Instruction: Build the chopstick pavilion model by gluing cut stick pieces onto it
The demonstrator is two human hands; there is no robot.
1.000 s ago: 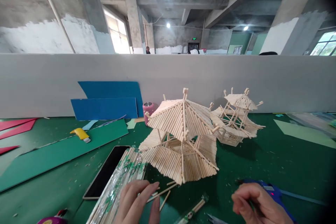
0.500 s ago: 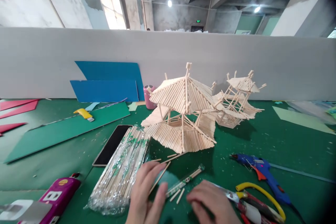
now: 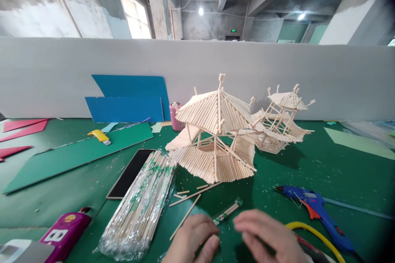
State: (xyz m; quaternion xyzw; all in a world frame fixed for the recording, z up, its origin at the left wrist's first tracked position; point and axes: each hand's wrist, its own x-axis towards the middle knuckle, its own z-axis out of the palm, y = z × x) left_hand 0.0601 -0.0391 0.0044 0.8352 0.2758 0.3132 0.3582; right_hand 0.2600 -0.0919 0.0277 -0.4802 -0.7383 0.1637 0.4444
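Observation:
My left hand [image 3: 196, 238] is low over the table, fingers bent and thumb a little apart, with nothing visible in it. It covers part of a paper-and-film chopstick wrapper [image 3: 226, 212] that has sticks inside. My right hand [image 3: 268, 232] hovers to the right of that wrapper, its fingers loosely stretched and no object showing between them. Loose thin wooden sticks [image 3: 185, 217] and short cut pieces [image 3: 183, 192] lie beyond my left hand. Behind them stands a pavilion model [image 3: 216, 131] built of wooden sticks, with a smaller stick pavilion [image 3: 285, 119] at its right.
A clear bag of wrapped chopsticks [image 3: 138, 209] lies left, against a phone [image 3: 128, 176]. A blue glue gun [image 3: 317, 209] and a yellow-handled tool [image 3: 314, 234] are right. A yellow cutter [image 3: 99, 135], pink can [image 3: 177, 117] and purple power strip [image 3: 63, 234] stand around.
My left hand has drawn back toward me and right, uncovering loose sticks. My right hand has shifted right, its fingers straighter. The short pieces between the hands are now out of sight.

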